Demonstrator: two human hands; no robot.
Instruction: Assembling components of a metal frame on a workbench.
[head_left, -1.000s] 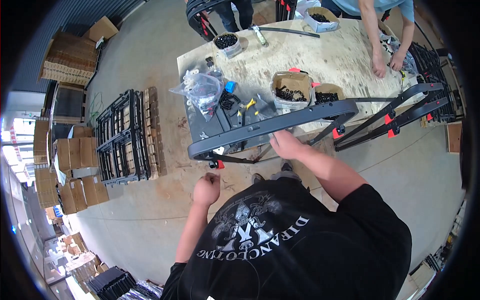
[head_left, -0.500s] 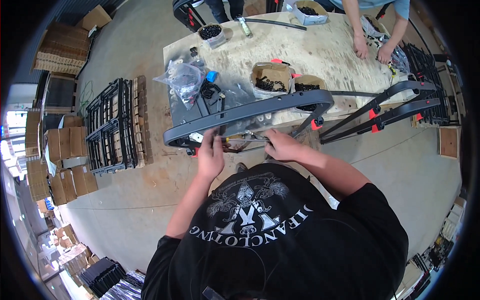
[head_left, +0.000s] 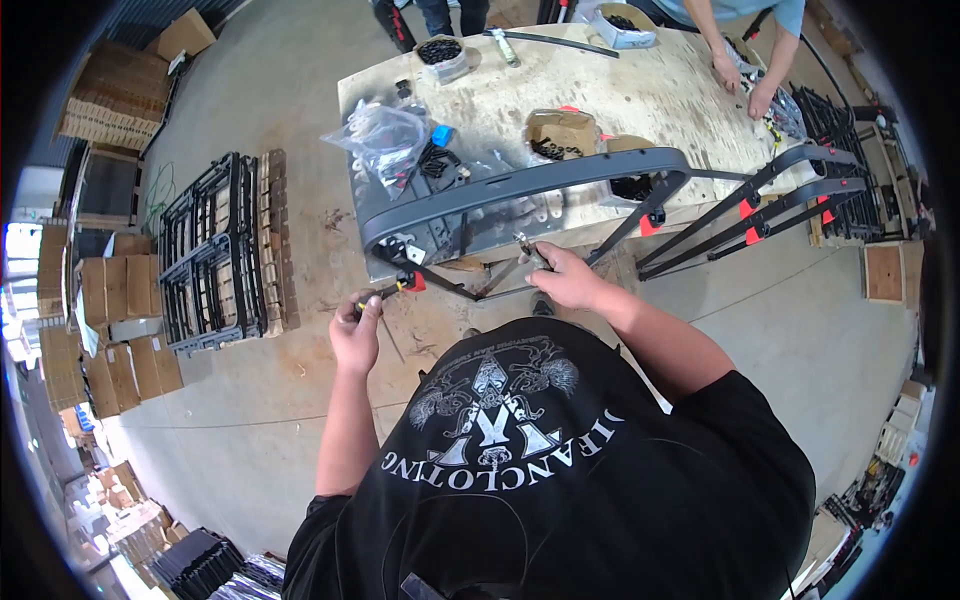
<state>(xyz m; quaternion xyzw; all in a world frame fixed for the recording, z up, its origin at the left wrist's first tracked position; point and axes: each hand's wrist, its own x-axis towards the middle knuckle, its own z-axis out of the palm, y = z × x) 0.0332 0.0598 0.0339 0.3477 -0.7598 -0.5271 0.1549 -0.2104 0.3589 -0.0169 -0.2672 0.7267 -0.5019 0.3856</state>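
Note:
A black rounded frame stands along the near edge of the table in front of me, with red parts on its legs. My left hand is left of the frame's near corner, fingers closed round what looks like a screwdriver; its thin shaft points down, and a black-and-yellow handle shows by the fingers. Below the frame's middle, my right hand is closed on a small metal-headed hand tool, whose exact kind I cannot make out. A white piece sits inside the frame's left end.
On the wooden table are a clear plastic bag, a blue object and boxes of black parts. Another person's hands work at the far right. More black frames stand right; others lie on a pallet at left.
My left hand has moved left and down, away from the frame, with the screwdriver's shaft swung downward. My right hand has shifted slightly right, its tool tilted upward. The view has shifted a little.

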